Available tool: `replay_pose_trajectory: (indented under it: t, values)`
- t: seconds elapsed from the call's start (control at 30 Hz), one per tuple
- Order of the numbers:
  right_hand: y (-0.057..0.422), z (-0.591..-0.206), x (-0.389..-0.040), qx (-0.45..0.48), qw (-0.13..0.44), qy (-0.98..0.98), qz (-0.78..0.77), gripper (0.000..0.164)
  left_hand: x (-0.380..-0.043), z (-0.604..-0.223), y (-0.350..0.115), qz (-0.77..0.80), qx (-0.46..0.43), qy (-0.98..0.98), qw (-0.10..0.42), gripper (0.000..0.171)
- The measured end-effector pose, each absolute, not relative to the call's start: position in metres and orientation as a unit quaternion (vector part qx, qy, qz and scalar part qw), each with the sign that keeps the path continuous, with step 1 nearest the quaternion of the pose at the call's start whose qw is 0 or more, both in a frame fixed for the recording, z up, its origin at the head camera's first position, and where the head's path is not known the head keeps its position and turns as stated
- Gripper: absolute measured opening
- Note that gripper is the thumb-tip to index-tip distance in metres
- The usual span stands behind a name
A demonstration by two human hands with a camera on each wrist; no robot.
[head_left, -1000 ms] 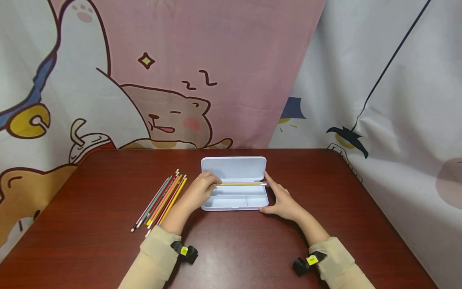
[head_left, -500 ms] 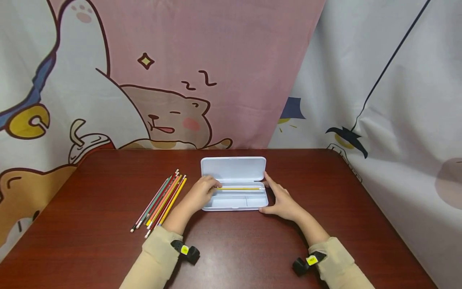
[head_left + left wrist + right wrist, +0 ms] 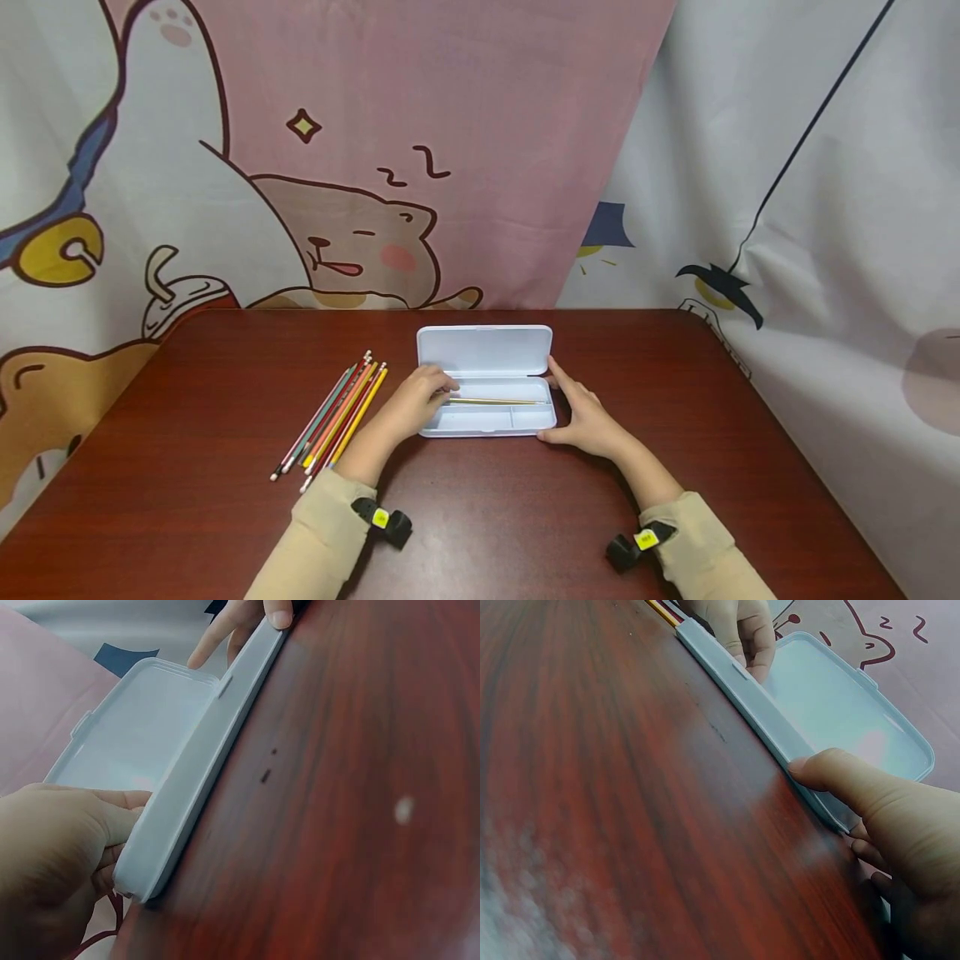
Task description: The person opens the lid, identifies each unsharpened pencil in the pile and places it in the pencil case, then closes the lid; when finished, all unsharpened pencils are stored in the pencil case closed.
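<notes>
A white pencil case (image 3: 483, 421) lies open on the table, its lid (image 3: 483, 350) raised at the back. A yellow pencil (image 3: 498, 402) lies lengthwise in the long compartment, along the divider. My left hand (image 3: 420, 402) reaches over the case's left end, fingertips inside at the pencil's left end. The case wall hides the fingertips in the left wrist view; I cannot tell whether they still pinch the pencil. My right hand (image 3: 588, 421) holds the case's right end, thumb (image 3: 817, 769) against the front wall and fingers behind.
Several coloured pencils (image 3: 345, 412) lie in a slanted bundle left of the case, close to my left forearm. The case's front part has small compartments (image 3: 532, 415). A printed curtain (image 3: 480, 167) hangs behind the brown table (image 3: 510, 508).
The yellow pencil has come down from near the hinge to the compartment's front side, by the divider. My left hand dropped slightly with it at first. My right hand stays on the case.
</notes>
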State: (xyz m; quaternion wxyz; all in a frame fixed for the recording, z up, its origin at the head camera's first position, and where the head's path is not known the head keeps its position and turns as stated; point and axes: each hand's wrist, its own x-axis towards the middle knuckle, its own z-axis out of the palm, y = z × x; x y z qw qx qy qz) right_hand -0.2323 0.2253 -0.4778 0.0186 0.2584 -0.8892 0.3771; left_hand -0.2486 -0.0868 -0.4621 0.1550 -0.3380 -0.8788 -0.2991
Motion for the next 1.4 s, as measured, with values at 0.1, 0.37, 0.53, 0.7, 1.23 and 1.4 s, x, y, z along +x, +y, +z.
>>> replay_pose_trajectory:
  t: [0.1,0.37,0.53,0.7,1.23,1.4]
  values:
    - [0.225,-0.478,-0.232,0.260,0.020,-0.889,0.376,0.118,-0.247,-0.461,-0.089,-0.312,-0.332,-0.878,0.146,0.014]
    - [0.225,-0.480,-0.234,0.261,0.021,-0.890,0.374,0.118,-0.232,-0.446,-0.100,-0.333,-0.300,-0.883,0.142,0.017]
    - [0.225,-0.480,-0.234,0.262,0.022,-0.890,0.372,0.117,-0.221,-0.442,-0.112,-0.347,-0.301,-0.873,0.162,0.020]
    - [0.225,-0.480,-0.233,0.260,0.021,-0.891,0.371,0.117,-0.210,-0.440,-0.126,-0.363,-0.290,-0.870,0.165,0.021]
    - [0.225,-0.477,-0.232,0.256,0.019,-0.892,0.373,0.117,-0.185,-0.438,-0.182,-0.319,-0.233,-0.895,0.206,0.027]
    - [0.225,-0.477,-0.232,0.258,0.017,-0.891,0.372,0.117,-0.178,-0.442,-0.198,-0.307,-0.217,-0.902,0.213,0.027]
